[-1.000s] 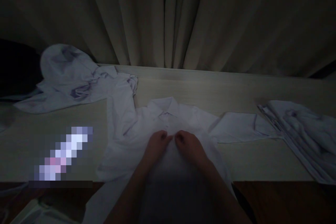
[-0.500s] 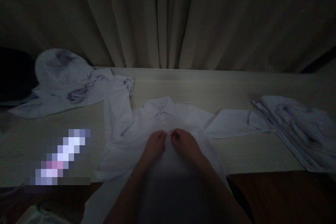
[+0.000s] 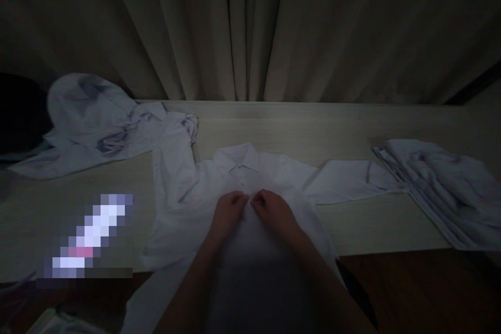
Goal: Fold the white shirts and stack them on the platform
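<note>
Dimly lit scene: little light, so fine detail at the fingertips is hard to read.
Left hand: fingers curled together, pinching the cloth at the front opening of the white collared button-up shirt, knuckles nearly touching the other hand.
Right hand: likewise curled shut on the shirt's front edge, just beside the left hand, with the collar a little beyond both.
Shirt: lies face up and spread flat on the pale wood-grain worktop; one sleeve runs out to the right of the right hand, the other bends away beyond the left hand; the lower part hangs over the near edge toward the body.
Step in hand: by my reading, fastening a button below the collar; it goes best if both edges are kept flat and lined up, and the cloth is held taut while one thumb pushes the button through.
Around: a crumpled heap of pale garments well to the left of the left hand; a flat stack of folded pale cloth well to the right of the right hand; beige pleated curtains beyond.
</note>
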